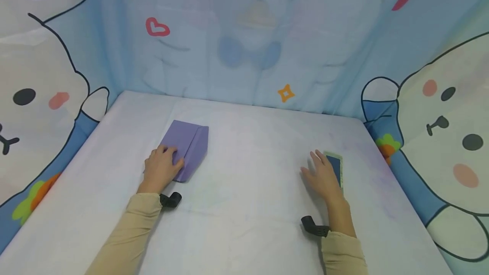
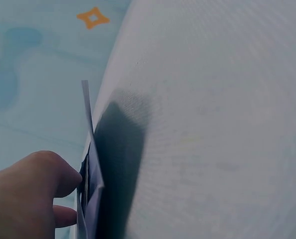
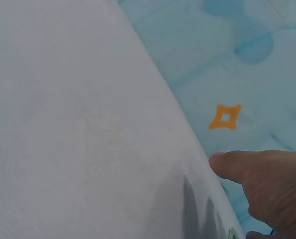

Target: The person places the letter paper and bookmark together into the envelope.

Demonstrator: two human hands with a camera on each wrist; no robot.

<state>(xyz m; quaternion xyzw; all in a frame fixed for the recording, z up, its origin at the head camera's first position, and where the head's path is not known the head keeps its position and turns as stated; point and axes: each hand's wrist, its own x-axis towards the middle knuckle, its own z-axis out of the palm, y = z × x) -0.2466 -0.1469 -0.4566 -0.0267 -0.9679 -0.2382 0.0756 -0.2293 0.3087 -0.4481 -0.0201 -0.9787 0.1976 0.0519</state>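
A purple envelope-like folded paper (image 1: 187, 139) lies at the left of the white table, with a crease or flap along its right side. My left hand (image 1: 159, 169) rests on its near left part, thumb and fingers spread apart and slightly bent. In the left wrist view the thumb (image 2: 58, 172) touches the paper (image 2: 94, 174), seen edge-on with parted layers and a strip rising. On the right, my right hand (image 1: 322, 177) hovers above the table, holding nothing, its fingers loosely extended. Just beside it lies a dark blue rectangle with a pale green border (image 1: 336, 165), partly hidden by the hand.
The white cloth-covered table (image 1: 244, 190) stretches between both hands. Behind it hangs a light blue curtain (image 1: 244, 75) with cartoon prints, continuing along both sides. Black wrist straps with camera mounts (image 1: 171, 200) sit on both wrists.
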